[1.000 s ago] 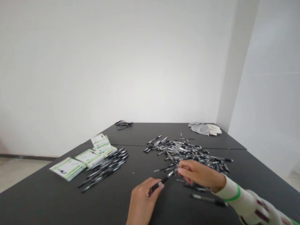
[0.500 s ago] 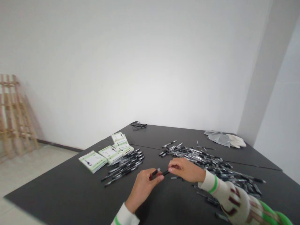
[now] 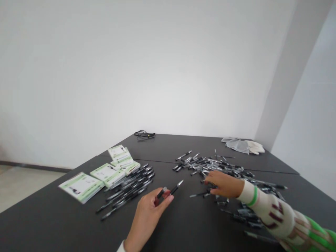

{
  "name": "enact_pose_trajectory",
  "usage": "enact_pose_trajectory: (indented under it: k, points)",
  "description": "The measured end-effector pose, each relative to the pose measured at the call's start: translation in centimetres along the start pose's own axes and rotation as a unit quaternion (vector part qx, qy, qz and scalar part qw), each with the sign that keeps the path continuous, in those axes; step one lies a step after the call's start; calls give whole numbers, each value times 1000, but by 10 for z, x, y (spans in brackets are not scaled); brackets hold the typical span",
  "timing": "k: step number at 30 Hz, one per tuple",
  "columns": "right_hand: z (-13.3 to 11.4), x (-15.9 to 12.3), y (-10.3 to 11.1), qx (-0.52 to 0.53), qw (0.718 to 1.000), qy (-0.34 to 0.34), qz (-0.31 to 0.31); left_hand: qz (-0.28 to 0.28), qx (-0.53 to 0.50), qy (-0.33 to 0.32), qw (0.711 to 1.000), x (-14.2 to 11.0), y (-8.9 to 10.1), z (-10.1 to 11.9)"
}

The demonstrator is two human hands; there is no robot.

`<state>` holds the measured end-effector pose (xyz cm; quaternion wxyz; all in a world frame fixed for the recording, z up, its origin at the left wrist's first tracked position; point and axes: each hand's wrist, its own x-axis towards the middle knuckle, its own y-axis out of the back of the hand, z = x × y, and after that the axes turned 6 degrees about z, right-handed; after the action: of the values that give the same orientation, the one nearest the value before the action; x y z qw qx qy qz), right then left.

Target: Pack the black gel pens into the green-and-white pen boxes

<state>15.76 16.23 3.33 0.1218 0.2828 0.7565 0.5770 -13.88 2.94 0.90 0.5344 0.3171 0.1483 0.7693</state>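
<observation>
My left hand (image 3: 149, 210) is closed on a black pen (image 3: 176, 187), its bare silver tip pointing up and to the right. Another dark piece with a clear end (image 3: 161, 192) sticks out between the same fingers; whether it is a cap or a second pen I cannot tell. Over the near left part of a loose heap of pens (image 3: 228, 169), my right hand (image 3: 226, 184) reaches down, thumb and fingers apart. A few pens lie close under its fingertips. Further left, a row of black pens (image 3: 128, 190) lies side by side on the dark table (image 3: 168, 231).
Several green and white boxes (image 3: 81, 187) lie left of the pen row. A coiled black cable (image 3: 144, 135) rests at the far edge. White gloves (image 3: 254, 147) and grey mesh material (image 3: 237, 145) lie at the far right. A white wall rises behind the table.
My right hand has left the pen in my left hand and moved right to the heap. The pen's silver tip now shows bare. The view has shifted to the right.
</observation>
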Motion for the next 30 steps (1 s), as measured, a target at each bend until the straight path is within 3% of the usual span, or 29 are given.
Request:
enact_pose_trajectory:
  k: [8, 16, 19, 23, 27, 30]
  points:
    - [52, -65, -34, -47, 992, -112, 37, 54, 3, 31, 998, 7, 2, -19]
    - [77, -80, -18, -79, 984, -137, 84, 77, 2, 48, 996, 11, 7, -19]
    - [67, -81, -5, -71, 984, -127, 104, 73, 7, 44, 996, 12, 6, -18]
    - [25, -76, 2, -2, 993, -91, 81, 57, 6, 35, 998, 12, 3, -14]
    - [-11, -69, -15, 46, 995, -75, 47, 29, 34, -23, 999, 6, -7, -8]
    - [-16, -66, -30, 60, 991, -105, 58, 5, 50, -92, 994, -3, -18, -3]
